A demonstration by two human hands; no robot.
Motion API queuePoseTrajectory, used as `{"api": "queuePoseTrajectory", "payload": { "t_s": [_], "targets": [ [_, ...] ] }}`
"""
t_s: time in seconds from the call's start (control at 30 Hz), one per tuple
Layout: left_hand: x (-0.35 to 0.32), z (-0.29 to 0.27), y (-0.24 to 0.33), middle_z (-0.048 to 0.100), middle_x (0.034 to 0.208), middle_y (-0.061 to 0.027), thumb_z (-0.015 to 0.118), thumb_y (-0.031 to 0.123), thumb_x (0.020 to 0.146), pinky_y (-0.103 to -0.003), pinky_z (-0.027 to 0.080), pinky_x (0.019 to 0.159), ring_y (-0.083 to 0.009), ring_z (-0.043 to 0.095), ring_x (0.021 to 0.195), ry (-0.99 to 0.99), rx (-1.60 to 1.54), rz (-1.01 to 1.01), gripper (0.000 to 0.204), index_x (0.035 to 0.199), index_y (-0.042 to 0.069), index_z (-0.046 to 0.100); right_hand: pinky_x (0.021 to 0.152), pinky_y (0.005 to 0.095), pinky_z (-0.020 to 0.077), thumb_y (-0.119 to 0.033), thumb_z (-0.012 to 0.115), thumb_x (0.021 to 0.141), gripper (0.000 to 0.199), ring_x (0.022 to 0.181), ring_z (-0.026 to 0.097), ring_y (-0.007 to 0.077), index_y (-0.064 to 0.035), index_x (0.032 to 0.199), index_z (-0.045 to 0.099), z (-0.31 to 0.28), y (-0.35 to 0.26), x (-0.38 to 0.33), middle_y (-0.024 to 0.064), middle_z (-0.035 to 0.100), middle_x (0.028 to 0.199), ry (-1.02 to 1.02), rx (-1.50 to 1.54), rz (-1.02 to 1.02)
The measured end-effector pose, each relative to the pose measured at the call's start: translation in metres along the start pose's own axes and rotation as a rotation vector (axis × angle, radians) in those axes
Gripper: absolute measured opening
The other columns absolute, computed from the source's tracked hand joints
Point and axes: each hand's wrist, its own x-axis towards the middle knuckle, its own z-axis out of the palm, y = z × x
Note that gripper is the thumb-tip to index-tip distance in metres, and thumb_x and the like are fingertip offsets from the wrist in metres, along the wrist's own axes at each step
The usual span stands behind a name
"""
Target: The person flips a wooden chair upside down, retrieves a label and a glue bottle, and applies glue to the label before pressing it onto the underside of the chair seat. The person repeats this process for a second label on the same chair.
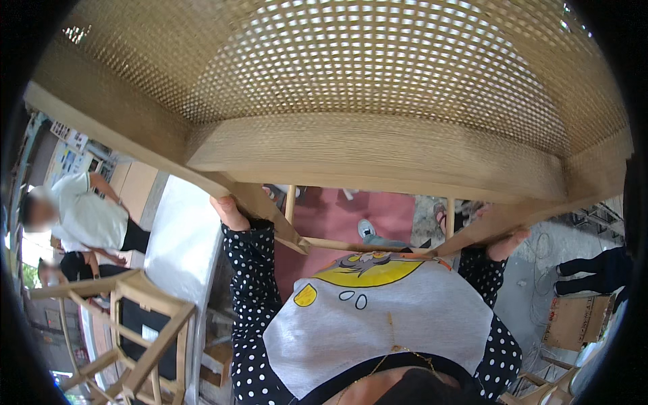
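A bare wooden chair frame (128, 324) stands low at left. Just above it, a person in a white shirt (84, 216) bends beside a long white table (179, 243).

Reddish floor (351, 212), bare wooden chair frame (135, 324)

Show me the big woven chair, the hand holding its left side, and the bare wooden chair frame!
Tan woven cane chair (378, 155), head view: seat edge.
Left hand (229, 212), head view: knuckles.
Bare wooden chair frame (145, 297), head view: top rail.

Setting: furniture workshop. Evidence: unfinished woven cane chair (378, 88) on bare wood frame; second bare wooden chair frame (128, 324) at left; long white worktop (179, 243); cardboard box (574, 320) on concrete floor; other workers (84, 216) nearby.
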Motion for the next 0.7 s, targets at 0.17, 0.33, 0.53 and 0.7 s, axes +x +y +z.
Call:
{"api": "queuePoseTrajectory", "payload": {
  "t_s": [0.17,0.33,0.53,0.7],
  "targets": [
    [0.117,0.017,-0.093,0.068,0.094,-0.0194,0.063,0.085,0.074,-0.039,0.060,0.059,-0.0294,0.070,0.069,-0.142,0.014,0.081,0.107,0.123,-0.009,0.049,0.074,0.0479,0.0588,-0.085,0.047,0.086,0.098,0.085,0.067,0.0328,-0.0002,0.137,0.047,-0.005,0.091,0.057,0.0192,0.067,0.102,-0.097,-0.024,-0.035],
    [0.207,0.061,-0.201,0.069,0.092,-0.0174,0.064,0.086,0.073,-0.038,0.060,0.061,-0.0273,0.070,0.070,-0.094,0.010,0.072,0.106,0.121,-0.008,0.052,0.074,0.0495,0.0587,-0.081,0.042,0.091,0.090,0.084,0.066,0.0332,-0.0012,0.134,0.049,0.009,0.189,0.173,0.0169,0.066,0.099,0.033,-0.125,0.037],
    [0.297,0.000,-0.363,0.068,0.108,-0.0147,0.075,0.073,0.077,-0.041,0.059,0.075,-0.0286,0.068,0.096,0.208,0.394,0.167,0.093,0.126,-0.003,0.055,0.070,0.0433,0.0603,-0.076,0.050,0.092,0.086,0.082,0.068,0.0282,0.0016,0.128,0.050,0.071,0.327,0.280,0.0159,0.065,0.100,-0.044,-0.349,0.057],
    [0.349,-0.034,-0.430,0.067,0.115,-0.0143,0.078,0.052,0.087,-0.036,0.056,0.082,-0.0236,0.066,0.095,0.131,0.033,-0.136,0.078,0.136,-0.002,0.051,0.079,0.0379,0.0547,-0.073,0.052,0.094,0.084,0.091,0.066,0.0241,0.0044,0.126,0.055,0.101,0.394,0.390,0.0120,0.067,0.102,-0.218,-0.598,0.041]
  ]
}}
